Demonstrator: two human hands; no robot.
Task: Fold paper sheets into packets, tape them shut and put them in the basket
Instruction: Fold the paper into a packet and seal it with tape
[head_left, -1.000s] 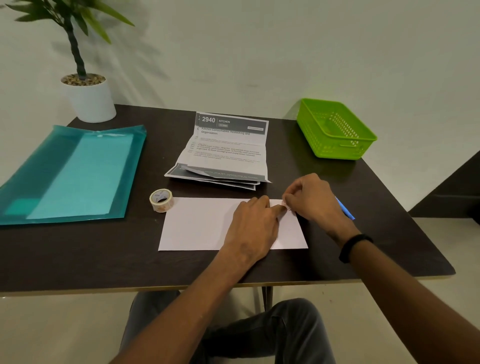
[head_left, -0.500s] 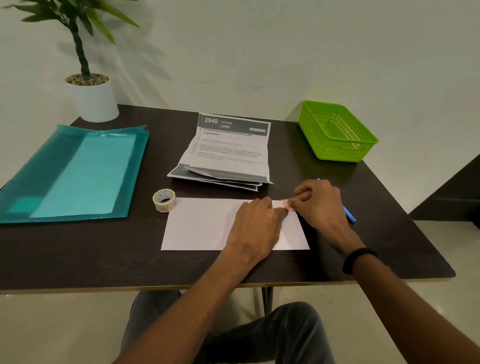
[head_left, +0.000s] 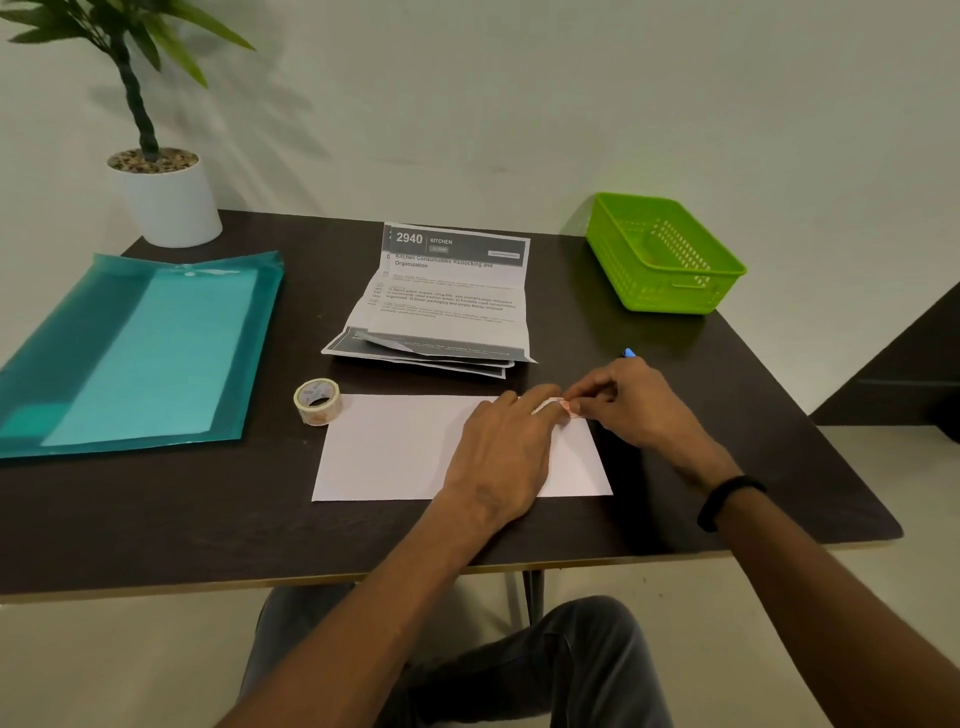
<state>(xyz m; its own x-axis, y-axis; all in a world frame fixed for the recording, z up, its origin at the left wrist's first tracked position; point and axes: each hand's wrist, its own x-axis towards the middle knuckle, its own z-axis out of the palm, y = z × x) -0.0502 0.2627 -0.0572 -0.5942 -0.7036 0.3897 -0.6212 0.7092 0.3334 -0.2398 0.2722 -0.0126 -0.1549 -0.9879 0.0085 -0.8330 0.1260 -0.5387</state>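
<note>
**Tape Application at Packet Edge**

While the dark table carries all items, the teal folder lies at left and the printed sheets at centre. The green basket stands far right. The folded white packet lies nearest the person. The left hand presses it, fingers straight and together. The right hand pinches a tape strip at the packet's far edge. The tape roll touches the packet's far-left corner.
</note>
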